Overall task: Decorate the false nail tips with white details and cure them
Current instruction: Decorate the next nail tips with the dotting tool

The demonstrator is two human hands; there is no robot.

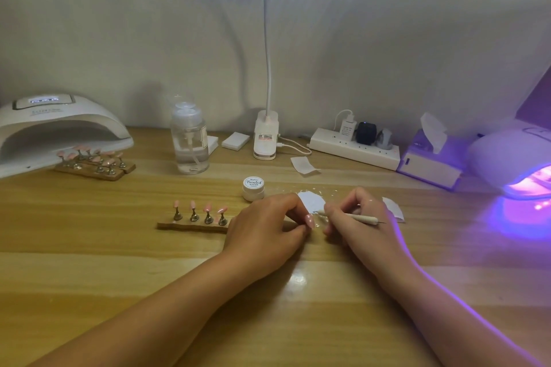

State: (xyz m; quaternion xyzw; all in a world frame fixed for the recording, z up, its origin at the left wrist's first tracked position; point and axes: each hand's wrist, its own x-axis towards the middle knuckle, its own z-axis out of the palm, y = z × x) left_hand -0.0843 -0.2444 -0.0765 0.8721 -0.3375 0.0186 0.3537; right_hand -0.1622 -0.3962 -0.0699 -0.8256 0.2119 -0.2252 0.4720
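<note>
Pink nail tip (310, 220) sits pinched in the left grip (268, 226), just right of the wooden holder (193, 225); the right grip (357, 217) curls round a brush (351, 215) beside it. Likely painting white; next needs steady strokes.

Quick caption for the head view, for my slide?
Left hand pinches a pink nail tip while right hand holds a detailing pen beside it.

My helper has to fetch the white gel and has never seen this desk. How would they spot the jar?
Start at the white clip lamp at the back of the table. In front of it, just beyond the left hand, stands a small round white jar. It alone has a lid with black script.
</note>
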